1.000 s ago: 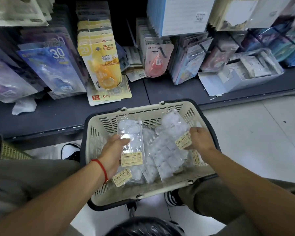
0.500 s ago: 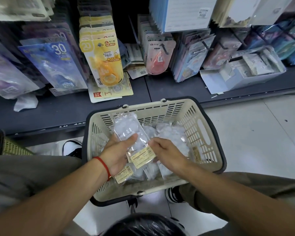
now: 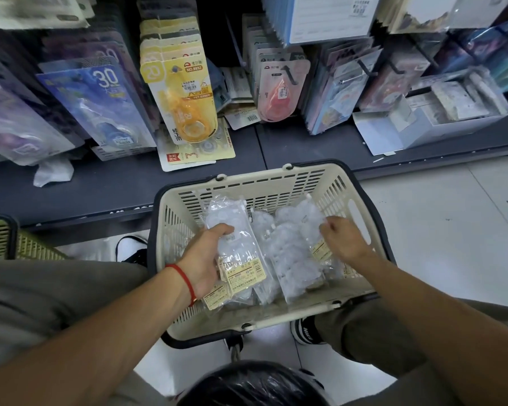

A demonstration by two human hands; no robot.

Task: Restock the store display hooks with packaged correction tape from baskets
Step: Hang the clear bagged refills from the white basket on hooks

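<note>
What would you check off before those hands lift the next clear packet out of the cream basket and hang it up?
1. Left hand has a firm hold on a clear packet: ok, fingers curl round its edge.
2. Right hand has a packet of its own: ok, it pinches the top of another clear packet.
3. More stock left in the cream basket: ok, several packets lie inside.
4. Packets have a hang hole at the top: cannot tell, too blurred.
5. A free display hook for this product: cannot tell; the hooks in view carry other goods.
6. Basket steady: ok, it sits between the knees on the floor.
</note>
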